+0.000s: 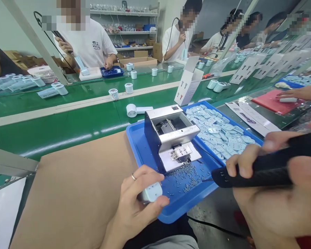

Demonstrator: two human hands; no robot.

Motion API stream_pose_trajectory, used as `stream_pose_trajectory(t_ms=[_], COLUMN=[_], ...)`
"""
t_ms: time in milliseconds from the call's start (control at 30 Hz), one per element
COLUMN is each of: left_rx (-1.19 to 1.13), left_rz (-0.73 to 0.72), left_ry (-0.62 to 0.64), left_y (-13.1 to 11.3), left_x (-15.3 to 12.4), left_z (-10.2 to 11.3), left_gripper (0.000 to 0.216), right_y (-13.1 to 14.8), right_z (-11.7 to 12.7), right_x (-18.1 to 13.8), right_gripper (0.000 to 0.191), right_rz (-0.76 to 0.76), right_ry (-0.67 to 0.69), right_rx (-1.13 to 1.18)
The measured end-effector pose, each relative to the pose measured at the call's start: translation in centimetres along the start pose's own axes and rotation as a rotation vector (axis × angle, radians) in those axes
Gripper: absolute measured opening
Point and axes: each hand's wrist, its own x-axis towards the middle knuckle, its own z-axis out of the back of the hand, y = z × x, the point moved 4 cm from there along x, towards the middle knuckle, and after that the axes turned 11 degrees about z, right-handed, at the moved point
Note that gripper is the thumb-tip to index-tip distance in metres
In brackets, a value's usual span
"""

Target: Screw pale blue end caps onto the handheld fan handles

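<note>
While the left hand [131,197] pinches a pale-blue piece [155,192], seemingly already screwed together, over the near-left tray rim [163,218], the right hand [272,207] grips a black tool [266,169] and loose screws [189,181] lie unfitted beyond.

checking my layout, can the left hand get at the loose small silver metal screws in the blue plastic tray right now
Probably not easily: the left hand is close to the screws, with nothing seen between, but it holds a rounded pale-blue plastic part, so picking looks awkward.
</note>
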Motion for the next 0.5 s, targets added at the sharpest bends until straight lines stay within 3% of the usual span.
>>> stream_pose_trajectory(t_ms=[133,233,300,400,500], left_rx=[0.072,0.135,0.165,0.258,0.649], left_rz=[0.104,0.126,0.122,0.099,0.079], left_ry=[-0.020,-0.086,-0.109,-0.084,-0.077], left_y=[0.4,0.2,-0.2,-0.5,0.7], left_x=[-0.5,-1.0,-1.1,0.1,3.6], left_z=[-0.4,-0.7,-0.2,2.9,8.8], left_gripper=[0.041,0.041,0.034,0.036,0.057], right_y=[-1.8,-3.1,-4.1,-7.1,-11.4], right_z=[1.3,2.5,3.6,5.9,8.6], right_x=[-0.4,-0.6,-0.2,1.0,2.3], right_gripper=[0.037,0.063,0.063,0.023,0.026], right_rz=[-0.052,-0.063,-0.012,-0.008,-0.052], right_ry=[0.120,0.178,0.168,0.213,0.398], right_rx=[-0.006,-0.054,-0.205,-0.544,-0.863])
